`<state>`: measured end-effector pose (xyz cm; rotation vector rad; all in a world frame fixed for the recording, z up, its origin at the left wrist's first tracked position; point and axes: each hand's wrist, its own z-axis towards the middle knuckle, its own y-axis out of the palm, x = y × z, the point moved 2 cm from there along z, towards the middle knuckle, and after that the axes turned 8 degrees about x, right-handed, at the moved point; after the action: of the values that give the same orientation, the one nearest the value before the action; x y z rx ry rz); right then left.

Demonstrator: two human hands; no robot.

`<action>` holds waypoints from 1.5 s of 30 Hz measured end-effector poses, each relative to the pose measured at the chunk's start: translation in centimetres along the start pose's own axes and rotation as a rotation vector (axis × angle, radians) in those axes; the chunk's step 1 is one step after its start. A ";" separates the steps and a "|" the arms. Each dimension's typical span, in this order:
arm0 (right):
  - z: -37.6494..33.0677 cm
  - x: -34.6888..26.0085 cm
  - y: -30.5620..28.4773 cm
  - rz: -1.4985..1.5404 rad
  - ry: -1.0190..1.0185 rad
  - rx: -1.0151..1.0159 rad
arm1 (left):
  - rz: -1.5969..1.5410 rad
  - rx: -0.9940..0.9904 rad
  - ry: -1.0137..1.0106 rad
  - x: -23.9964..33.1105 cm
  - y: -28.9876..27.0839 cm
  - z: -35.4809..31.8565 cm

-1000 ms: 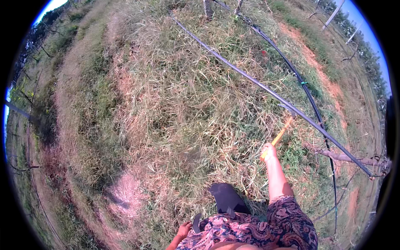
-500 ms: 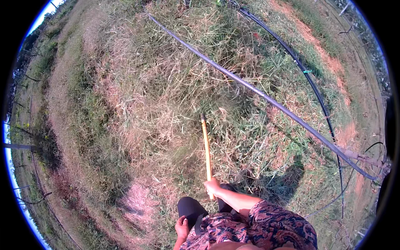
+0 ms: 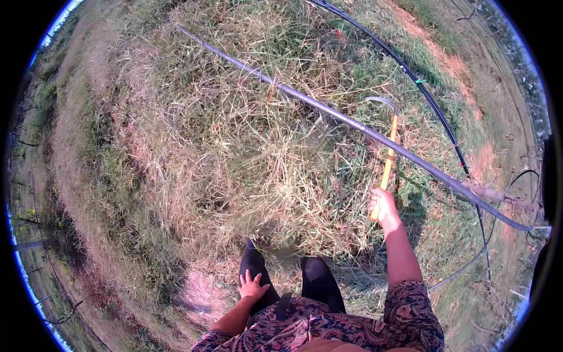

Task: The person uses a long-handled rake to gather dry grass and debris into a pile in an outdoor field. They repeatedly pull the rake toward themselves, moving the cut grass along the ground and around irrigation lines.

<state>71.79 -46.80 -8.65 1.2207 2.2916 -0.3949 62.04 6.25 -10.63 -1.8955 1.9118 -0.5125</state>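
Observation:
My right hand point(image 3: 383, 205) is wrapped round the lower end of a sickle's point(image 3: 386, 173) yellow handle. The tool points away from me, its thin curved blade point(image 3: 384, 101) bending to the left at the far end. Its handle crosses the line of a long grey pipe point(image 3: 328, 110); I cannot tell whether they touch. My left hand point(image 3: 252, 287) lies on my dark-trousered left leg, fingers spread and holding nothing. Dry and green grass point(image 3: 275, 176) covers the ground in front of my legs.
A black hose point(image 3: 431, 101) with a green tie curves along the right, beyond the pipe. Both run toward a post-like piece point(image 3: 504, 201) at the far right. Bare reddish soil point(image 3: 437, 44) shows at the upper right. Taller grass point(image 3: 88, 176) stands to the left.
My right hand has swung the sickle rightward and farther out, bringing its blade into sight. My left hand has come forward onto my leg with its fingers spread.

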 end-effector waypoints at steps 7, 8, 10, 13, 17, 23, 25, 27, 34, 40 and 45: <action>8.8 -0.7 16.0 0.441 -0.030 0.118 | -0.040 -0.005 0.046 -4.5 -1.3 0.5; 7.2 2.0 21.5 0.463 0.001 0.070 | -0.038 0.002 0.034 -5.3 -1.3 0.7; 2.2 14.1 28.8 0.172 0.062 -0.073 | -0.040 0.004 0.033 -5.2 -0.9 1.2; -10.3 31.7 29.7 -0.532 0.058 -0.154 | -0.023 -0.036 0.060 -4.4 -0.7 1.9; -9.7 30.2 19.7 -0.765 0.157 -0.158 | -0.037 0.000 0.050 -5.3 -1.8 1.8; -3.7 13.3 8.6 -0.714 -0.085 -0.138 | 0.013 0.017 0.055 -4.4 -3.3 2.6; -1.4 9.6 8.9 -0.465 -0.143 -0.076 | 0.014 0.030 0.067 -4.3 -3.2 2.8; 1.4 5.3 12.3 -0.268 -0.154 -0.037 | 0.002 0.027 0.070 -4.5 -2.8 2.8; 13.5 -1.7 26.4 -0.743 -0.300 0.036 | -0.007 0.024 0.083 -3.9 -2.2 3.4; 13.2 4.4 21.0 -1.186 -0.448 0.195 | 0.030 0.032 0.095 -2.8 -0.6 3.2; -5.9 22.4 -5.4 -1.419 -0.198 0.172 | 0.026 0.023 0.047 -3.0 -0.7 2.3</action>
<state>55.06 -31.66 -16.28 -0.5887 2.5769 -1.1041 63.85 9.28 -12.11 -1.8571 1.9489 -0.5732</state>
